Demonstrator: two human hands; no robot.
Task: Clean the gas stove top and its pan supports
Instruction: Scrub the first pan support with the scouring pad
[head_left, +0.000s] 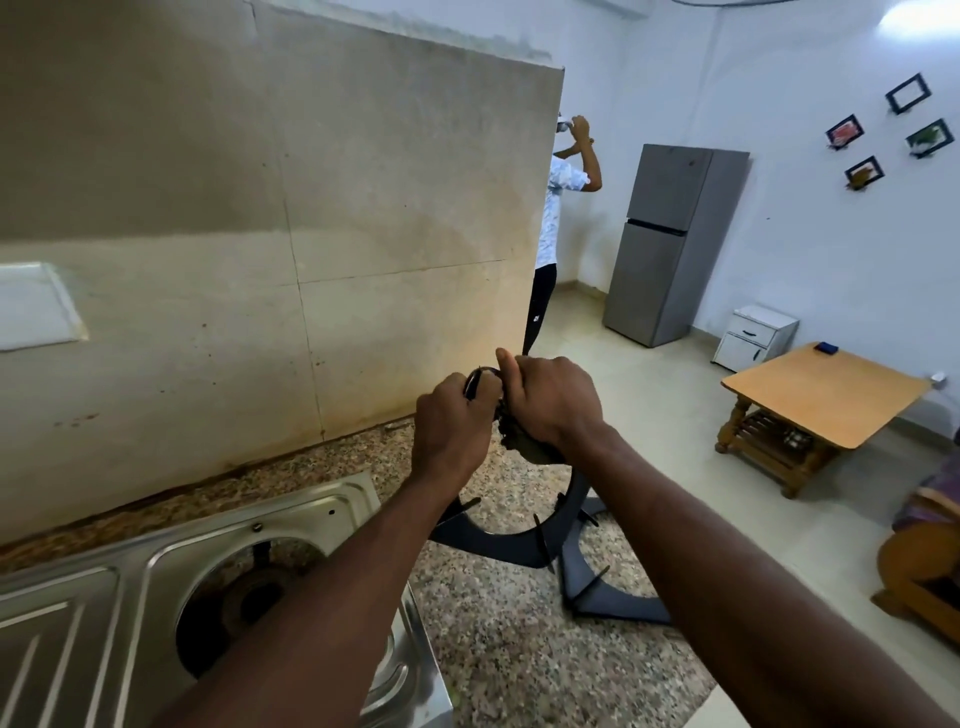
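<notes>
1. Behind the counter (519, 649), a beige tiled wall (260, 208) is seen, stained brown towards its foot.
2. The counter is made of speckled stone and is cut off at its right end, where an open room is seen beyond.
3. At the lower left of the counter, the steel stove (78, 623) is set, and its right burner (254, 597) is exposed in a round well.
4. In the room, a grey fridge (670, 244) is stood against the far wall, and a wooden table (826, 395) is placed nearer. A person (553, 208) with raised arms is partly hidden by the wall's edge.
5. Just right of the stove, a dark ring-shaped support (574, 499) is held upright on its edge, and its lower rim appears to be rested on the counter. A second support (597, 597) is laid just beside it and is partly covered by the right forearm.
6. The top of the upright support is gripped by the left hand (449, 421), whose fingers are curled round the ring.
7. Touching it on the right, the right hand (556, 395) is closed round a wad (519, 441), with the thumb raised.
8. The wad, dark and greenish, is pressed against the ring's upper rim. Whether it is cloth or scrubber cannot be told.
</notes>
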